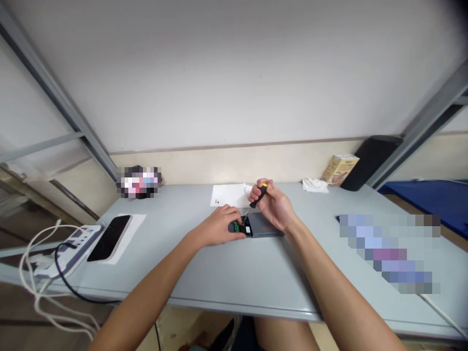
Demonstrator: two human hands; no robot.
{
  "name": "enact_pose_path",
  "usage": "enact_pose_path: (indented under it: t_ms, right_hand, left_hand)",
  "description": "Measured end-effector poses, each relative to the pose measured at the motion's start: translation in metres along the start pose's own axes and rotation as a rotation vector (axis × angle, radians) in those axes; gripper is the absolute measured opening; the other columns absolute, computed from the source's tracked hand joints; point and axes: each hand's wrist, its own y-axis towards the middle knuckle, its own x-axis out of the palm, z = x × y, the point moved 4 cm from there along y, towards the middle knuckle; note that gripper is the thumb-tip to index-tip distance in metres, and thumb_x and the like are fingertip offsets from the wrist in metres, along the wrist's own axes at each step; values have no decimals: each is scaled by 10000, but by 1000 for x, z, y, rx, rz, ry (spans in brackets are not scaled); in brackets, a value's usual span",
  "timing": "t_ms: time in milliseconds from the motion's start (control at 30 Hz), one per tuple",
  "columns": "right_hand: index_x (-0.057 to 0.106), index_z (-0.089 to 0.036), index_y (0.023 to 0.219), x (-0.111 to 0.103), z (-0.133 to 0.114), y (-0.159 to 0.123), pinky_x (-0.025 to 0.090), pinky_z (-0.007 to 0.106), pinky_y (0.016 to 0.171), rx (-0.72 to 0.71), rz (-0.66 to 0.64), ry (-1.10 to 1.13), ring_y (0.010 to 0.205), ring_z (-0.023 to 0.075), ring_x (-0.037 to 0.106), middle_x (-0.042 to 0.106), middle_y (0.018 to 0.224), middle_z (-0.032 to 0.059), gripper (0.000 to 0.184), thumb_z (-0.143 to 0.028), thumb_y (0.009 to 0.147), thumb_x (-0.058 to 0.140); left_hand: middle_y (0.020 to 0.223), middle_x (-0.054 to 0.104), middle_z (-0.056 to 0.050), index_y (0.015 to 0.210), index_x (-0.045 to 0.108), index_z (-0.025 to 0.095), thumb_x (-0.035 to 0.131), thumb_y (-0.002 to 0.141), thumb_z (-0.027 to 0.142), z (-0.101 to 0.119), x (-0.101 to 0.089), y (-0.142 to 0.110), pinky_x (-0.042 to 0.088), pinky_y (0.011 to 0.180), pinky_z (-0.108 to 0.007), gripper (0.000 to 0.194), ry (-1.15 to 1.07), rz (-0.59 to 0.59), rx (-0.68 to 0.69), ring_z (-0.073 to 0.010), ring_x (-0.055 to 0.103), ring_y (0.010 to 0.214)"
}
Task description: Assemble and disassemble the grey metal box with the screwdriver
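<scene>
Grey device (263,226) lay between the front and back edges of the desk (237,278)
Left hand (220,226) grasped its open left end, green circuit board (236,227) showing; a slip of the screwdriver (259,196) clenched in the right hand (275,204) might have gouged it

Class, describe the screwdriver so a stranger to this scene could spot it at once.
On the pale grey table, find the dark grey device. The right hand close to it grips the screwdriver, its thin shaft slanting down to the left. Its yellow-ended black handle sets it apart from the device and the white paper beyond.
</scene>
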Motion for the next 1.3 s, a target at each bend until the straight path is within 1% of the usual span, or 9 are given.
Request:
enact_pose_path:
  t_ms: [167, 267, 433, 500, 600, 867, 967, 1100, 1300]
  right_hand:
    - [602, -258, 891, 3, 3, -1, 409, 318, 626, -29, 35, 47, 622, 172, 365, 352, 707, -23, 303, -547, 981, 608]
    - [585, -261, 862, 1, 2, -2, 406, 315, 631, -45, 45, 50, 623, 172, 366, 354, 690, -29, 254, -477, 936, 698]
    - [622, -244, 837, -4, -6, -2, 464, 350, 774, -95, 27, -104, 798, 199, 533, 578, 866, 39, 244, -433, 879, 770]
    - [642, -237, 843, -4, -8, -2, 474, 368, 815, -93, 13, -164, 838, 210, 553, 600, 908, 52, 252, -450, 876, 773]
    - [641, -242, 855, -1, -8, -3, 476, 380, 815, -75, -14, -151, 793, 209, 526, 544, 821, 30, 257, -468, 881, 760]
    - [601, -276, 883, 8, -3, -5, 438, 356, 677, -62, 8, 7, 635, 186, 367, 338, 708, -19, 225, -482, 971, 625]
    - [587, -267, 846, 7, -6, -7, 449, 350, 695, -46, -19, -25, 657, 180, 419, 397, 706, -15, 217, -425, 917, 717]
    - [625, -233, 831, 6, -8, -7, 487, 367, 780, -27, -34, -95, 815, 200, 543, 547, 863, 39, 277, -458, 870, 783]
    - [610, -257, 849, 6, -1, -2, 483, 344, 700, -45, -15, -87, 688, 171, 465, 448, 778, 2, 375, -617, 936, 666]
  left_hand:
    - [1125, 684, -37, 967, 653, 228, 826, 880, 402, -1, 1, -1, 465, 982, -392, 259, 4, 11, 6, -244, 580, 1078]
    - [1112, 685, -39, 966, 660, 229, 817, 887, 404, -1, 1, -1, 464, 988, -398, 248, 14, 5, 2, -247, 590, 1079]
    - [1146, 691, -49, 985, 675, 231, 808, 892, 414, 0, 0, -1, 466, 996, -405, 244, 10, 6, 0, -250, 605, 1092]
    - [1151, 696, -50, 982, 679, 232, 806, 892, 407, 0, 0, 0, 463, 999, -408, 233, 6, 4, -3, -253, 612, 1101]
    - [1133, 703, -41, 957, 674, 233, 808, 888, 393, 1, 0, 0, 456, 1004, -405, 219, -2, -1, -12, -250, 618, 1100]
    - [1093, 706, -28, 912, 648, 225, 828, 876, 399, -1, 0, 0, 443, 991, -377, 253, 5, 2, -13, -241, 636, 1079]
    - [1089, 710, -25, 913, 658, 227, 825, 879, 392, -1, 0, 1, 456, 985, -359, 237, -1, 17, 4, -229, 658, 1061]
    - [1102, 714, -36, 944, 677, 228, 825, 874, 406, -1, 0, 1, 474, 973, -362, 242, 11, 16, 0, -236, 669, 1055]
    - [1114, 715, -37, 973, 689, 232, 820, 877, 421, -1, 0, 1, 487, 955, -365, 249, 29, 28, 7, -237, 680, 1031]
